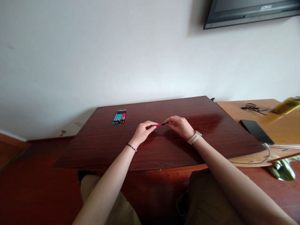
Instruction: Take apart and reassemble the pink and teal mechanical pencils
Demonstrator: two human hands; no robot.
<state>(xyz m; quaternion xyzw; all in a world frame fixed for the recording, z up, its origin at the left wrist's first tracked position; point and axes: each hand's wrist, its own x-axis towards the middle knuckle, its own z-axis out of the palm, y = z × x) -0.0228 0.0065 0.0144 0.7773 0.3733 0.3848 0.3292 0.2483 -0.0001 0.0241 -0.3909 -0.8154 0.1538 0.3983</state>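
Observation:
Both my hands meet over the middle of a dark red-brown wooden table (98, 147). Between them is a thin red and black pen (161, 124), held level just above the tabletop. My left hand (142, 132) pinches its red end with closed fingers. The fingers of my right hand (179, 126) are closed on the pen's black end. A row of several pens (119, 116), blue and red with black tips, lies side by side on the table at the far left, well apart from my hands.
A lighter wooden desk (288, 128) adjoins on the right, carrying a black phone (256, 131), a tangled black cable (253, 107) and a yellow bottle (287, 105). A white cable (267, 154) hangs at its front edge. A screen (250, 12) hangs on the white wall.

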